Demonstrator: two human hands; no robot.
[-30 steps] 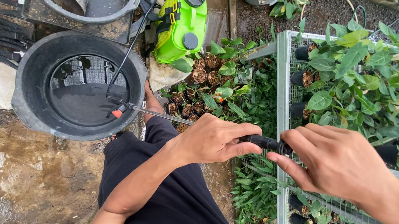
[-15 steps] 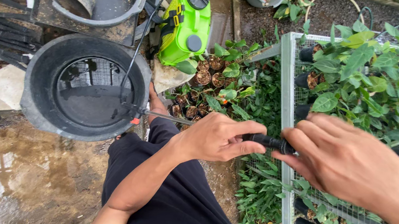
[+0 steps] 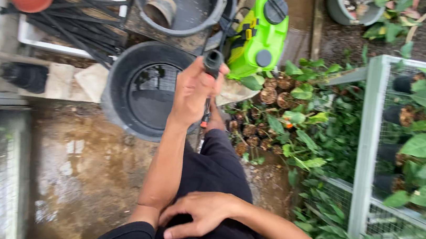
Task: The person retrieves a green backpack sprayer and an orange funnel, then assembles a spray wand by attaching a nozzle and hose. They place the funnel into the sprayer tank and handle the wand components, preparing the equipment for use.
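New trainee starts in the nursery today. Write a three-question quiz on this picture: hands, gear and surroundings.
1. True or false: the left hand grips a black spray wand handle.
2. Where does the right hand rest?
A. on the green sprayer tank
B. on the person's own lap and left forearm
C. on the wire mesh rack
3. Fill in: the wand is held up in front of a round black ____ with water in it.

Key:
1. True.
2. B. The green sprayer tank stands apart by the potted seedlings, and the wire mesh rack is untouched.
3. Tub.
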